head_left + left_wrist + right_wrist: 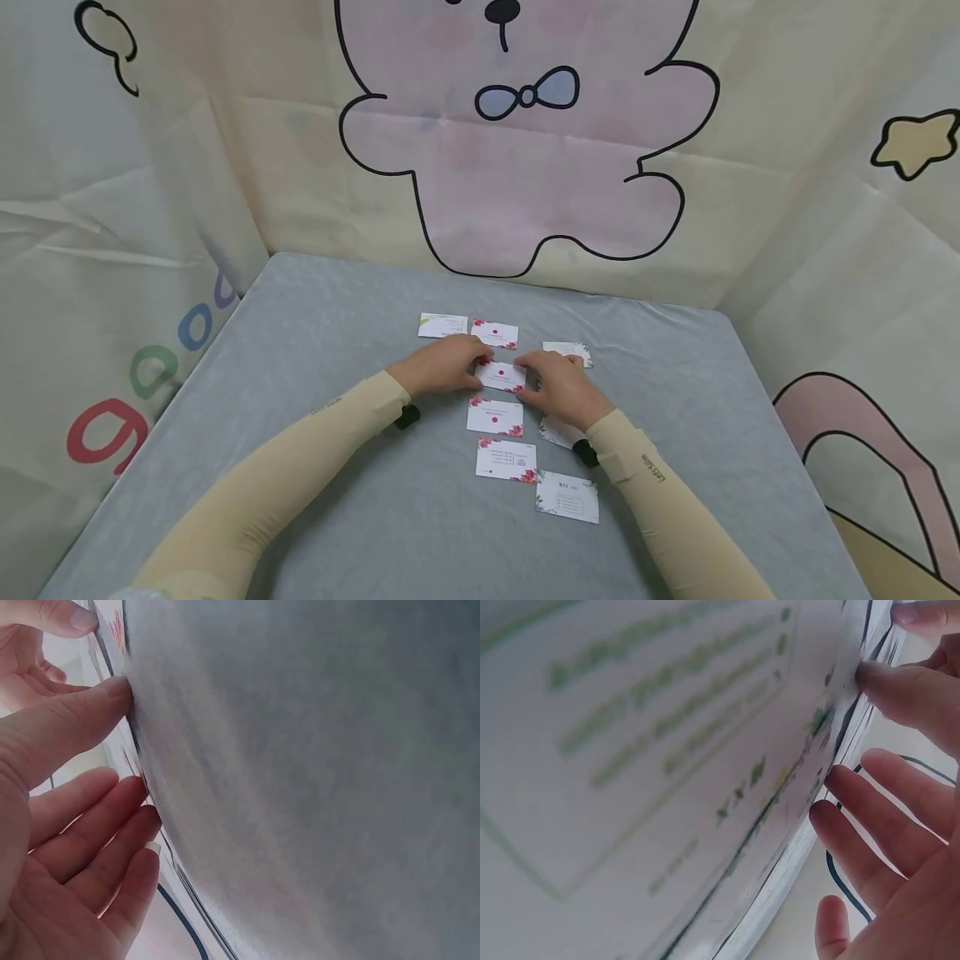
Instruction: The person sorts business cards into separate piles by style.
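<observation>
Card in hand: a small white card with red floral corners [501,376] is held flat on the grey table cover [315,333], near the table's middle, in a column of like cards.
Left hand: the left hand [442,365] is set at the card's left edge, fingertips down on it; whether the edge is pinched or only pressed cannot be told from the head view. In the left wrist view the fingers [82,825] are seen fairly straight and loosely spread.
Right hand: the right hand [558,385] is placed at the card's right edge, fingers extended over it, partly covering another card beneath the palm.
Column: 1 floral card [495,334] lies just beyond, 2 more, [495,417] and [506,461], just nearer; gaps are narrow.
Neighbours: 1 green-trimmed card [442,325] lies far left, 1 leafy card [567,497] near right, 1 more [577,350] behind the right hand.
Judgement, technique: light even pressure from both edges is advised, so the card is slid square to the column without being buckled.
Judgement, risk: the card under the right palm is likely to be dragged; the wrist is better lifted clear.
</observation>
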Demonstrator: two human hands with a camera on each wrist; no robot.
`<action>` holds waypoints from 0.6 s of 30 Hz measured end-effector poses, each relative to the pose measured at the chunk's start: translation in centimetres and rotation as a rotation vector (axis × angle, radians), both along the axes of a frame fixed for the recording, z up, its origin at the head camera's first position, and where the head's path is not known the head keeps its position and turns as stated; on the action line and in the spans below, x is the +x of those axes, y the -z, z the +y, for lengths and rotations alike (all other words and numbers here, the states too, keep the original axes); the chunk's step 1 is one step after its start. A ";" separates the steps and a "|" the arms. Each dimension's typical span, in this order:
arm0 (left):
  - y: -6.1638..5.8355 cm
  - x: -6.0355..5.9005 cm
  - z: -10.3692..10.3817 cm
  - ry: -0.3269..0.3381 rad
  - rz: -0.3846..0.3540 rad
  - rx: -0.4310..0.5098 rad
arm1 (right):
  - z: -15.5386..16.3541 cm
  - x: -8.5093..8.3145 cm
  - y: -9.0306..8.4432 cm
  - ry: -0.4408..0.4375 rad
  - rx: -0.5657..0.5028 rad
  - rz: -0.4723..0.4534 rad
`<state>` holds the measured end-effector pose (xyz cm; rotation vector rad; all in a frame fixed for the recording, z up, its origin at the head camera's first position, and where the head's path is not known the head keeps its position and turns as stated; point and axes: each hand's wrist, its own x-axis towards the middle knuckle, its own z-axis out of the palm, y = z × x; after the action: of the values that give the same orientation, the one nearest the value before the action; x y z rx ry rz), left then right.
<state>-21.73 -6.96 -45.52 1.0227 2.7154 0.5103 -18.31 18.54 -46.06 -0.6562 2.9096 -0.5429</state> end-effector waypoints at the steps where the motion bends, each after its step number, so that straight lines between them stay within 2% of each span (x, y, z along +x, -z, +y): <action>1: 0.0 -0.1 0.0 -0.001 0.002 -0.004 | -0.1 0.0 0.0 -0.001 -0.004 -0.003; 8: 0.0 -0.9 -0.1 0.002 0.029 -0.013 | -0.2 -1.1 0.2 -0.018 -0.014 0.007; 13: -0.4 -2.9 -0.3 -0.033 0.090 0.016 | -0.5 -3.2 -0.3 -0.012 -0.039 0.061; 18: -0.5 -4.8 -0.4 -0.090 0.077 0.012 | -1.1 -5.4 -0.5 0.019 -0.059 0.054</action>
<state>-26.57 -7.39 -45.06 0.9451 2.8401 0.5134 -23.68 17.42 -45.60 -0.6615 2.9633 -0.6257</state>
